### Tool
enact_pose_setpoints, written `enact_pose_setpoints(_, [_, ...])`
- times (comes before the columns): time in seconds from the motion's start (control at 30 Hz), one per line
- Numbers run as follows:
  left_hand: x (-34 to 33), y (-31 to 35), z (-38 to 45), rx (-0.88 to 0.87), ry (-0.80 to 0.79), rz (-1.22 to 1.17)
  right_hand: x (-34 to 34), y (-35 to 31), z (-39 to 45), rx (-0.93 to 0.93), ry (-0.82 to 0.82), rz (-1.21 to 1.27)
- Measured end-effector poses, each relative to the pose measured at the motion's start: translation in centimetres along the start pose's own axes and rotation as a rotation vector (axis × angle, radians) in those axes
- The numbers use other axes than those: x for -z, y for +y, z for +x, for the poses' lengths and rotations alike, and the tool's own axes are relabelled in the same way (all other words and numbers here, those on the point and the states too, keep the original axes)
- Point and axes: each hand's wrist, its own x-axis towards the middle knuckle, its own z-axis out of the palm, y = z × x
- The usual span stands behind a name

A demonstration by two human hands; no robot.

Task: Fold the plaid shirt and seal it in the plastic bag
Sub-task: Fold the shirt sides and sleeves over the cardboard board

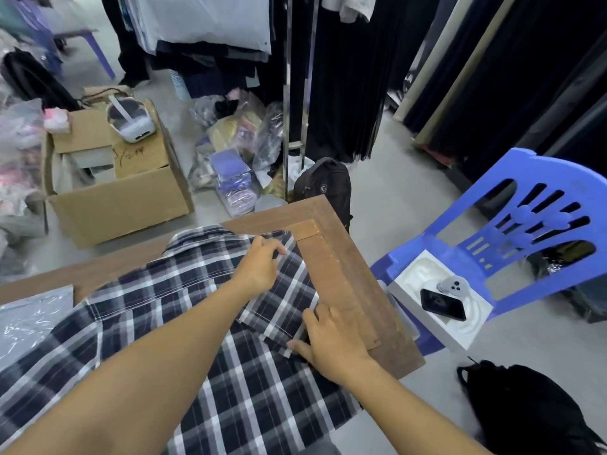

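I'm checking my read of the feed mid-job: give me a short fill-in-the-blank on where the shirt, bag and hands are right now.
1. The plaid shirt lies spread on the wooden ____.
2. The plastic bag lies on the table to the ____ of the shirt.
3. The left hand and right hand both rest on the shirt's folded ____.
4. The phone lies in a white tray on the ____ chair.

Missing words: table; left; sleeve; blue
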Motion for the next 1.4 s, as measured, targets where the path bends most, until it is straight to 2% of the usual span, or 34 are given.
enact_pose_setpoints(0.03, [-0.2, -0.1, -0.3, -0.002, -0.006, 0.117, -0.3, 0.1, -0.2, 0.013, 0.020, -0.026])
enact_pose_setpoints(0.1, [-0.7, 0.1, -1.1, -0.068, 0.093, 0.344, -0.1, 0.1, 0.0, 0.021, 0.033, -0.053])
enact_pose_setpoints(0.17, [-1.2, 0.5, -1.5, -0.254, 0.209, 0.474, 0.6, 0.1, 0.7, 0.036, 0.099, -0.043])
enact_pose_setpoints(0.23, [-2.0, 0.3, -1.5, -0.416, 0.182, 0.566, 0.8, 0.1, 1.3, 0.095, 0.200, -0.058])
enact_pose_setpoints(0.3, [-2.8, -0.7, -1.2, -0.417, 0.085, 0.650, 0.1, 0.2, 1.4, 0.164, 0.192, -0.134])
enact_pose_setpoints(0.37, [-3.6, -1.8, -0.8, -0.354, 0.027, 0.655, -0.8, 0.1, 1.1, 0.170, 0.133, -0.187])
enact_pose_setpoints(0.5, [-4.2, -2.5, -0.4, -0.347, 0.049, 0.599, -1.9, 0.5, 0.9, 0.177, 0.107, -0.236])
enact_pose_setpoints(0.67, [-2.5, -1.6, -0.5, -0.317, -0.030, 0.474, 0.8, 0.4, 2.3, 0.261, -0.009, -0.275])
enact_pose_setpoints(0.77, [1.0, -2.6, -2.4, -0.303, 0.102, 0.374, 3.7, -1.0, 4.7, 0.334, -0.009, -0.201])
enact_pose_setpoints(0.9, [6.7, -7.4, -7.4, -0.055, 0.324, 0.245, 5.2, -5.9, 9.9, 0.489, -0.037, -0.208])
enact_pose_setpoints(1.1, [11.6, -15.4, -16.5, 0.421, 0.558, 0.205, 3.7, -18.1, 14.6, 0.714, -0.055, -0.140])
enact_pose_setpoints(1.27, [12.1, -19.7, -22.6, 0.827, 0.607, 0.122, 1.6, -26.1, 16.1, 0.839, -0.055, -0.039])
enact_pose_setpoints(1.4, [11.8, -22.1, -25.8, 0.996, 0.619, 0.038, -0.4, -29.3, 17.3, 0.866, -0.124, -0.135])
